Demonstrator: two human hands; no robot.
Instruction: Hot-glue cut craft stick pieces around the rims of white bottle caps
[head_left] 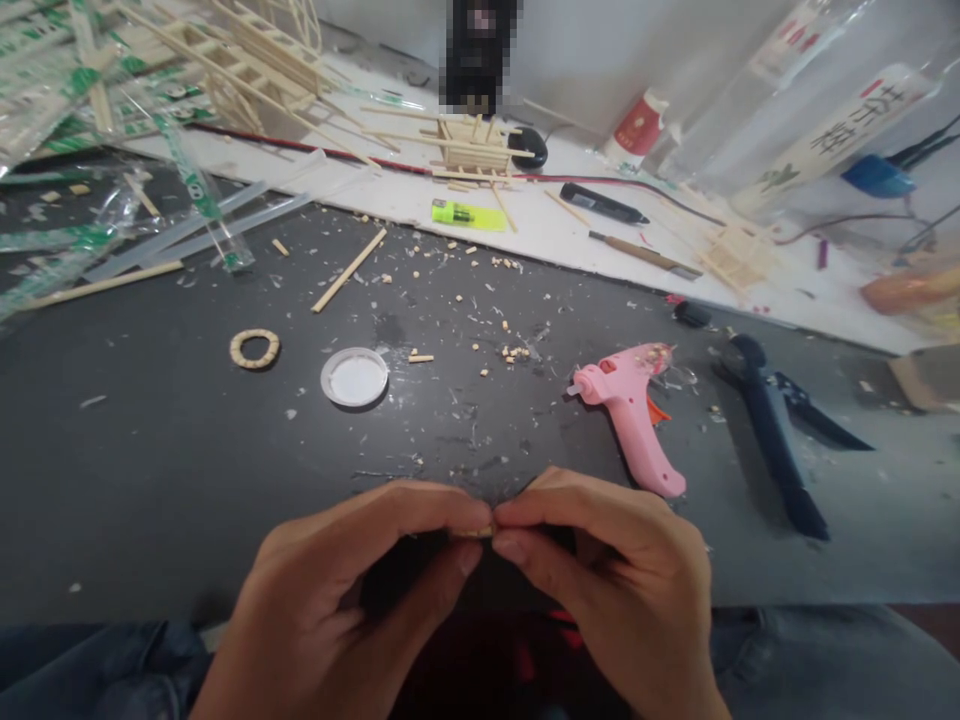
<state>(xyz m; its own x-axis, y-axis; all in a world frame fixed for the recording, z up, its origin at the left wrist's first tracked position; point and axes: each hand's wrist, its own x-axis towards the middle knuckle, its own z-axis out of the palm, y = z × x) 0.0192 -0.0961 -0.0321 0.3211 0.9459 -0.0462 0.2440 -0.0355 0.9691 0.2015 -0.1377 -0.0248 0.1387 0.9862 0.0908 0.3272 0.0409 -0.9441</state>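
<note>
At the lower centre of the frame, left hand and right hand meet, thumbs below index fingers, pinching a small wooden piece; its long axis lies roughly left to right.

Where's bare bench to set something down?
Mostly bare: between wooden ring, left hand and near edge, few scraps; also right of dark tool. Crowded: far left, plastic wrappers; white board; wood crumbs between lid and pink glue gun.

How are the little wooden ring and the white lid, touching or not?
Apart: the head view plainly shows dark table between the wooden ring and the white lid.
</note>
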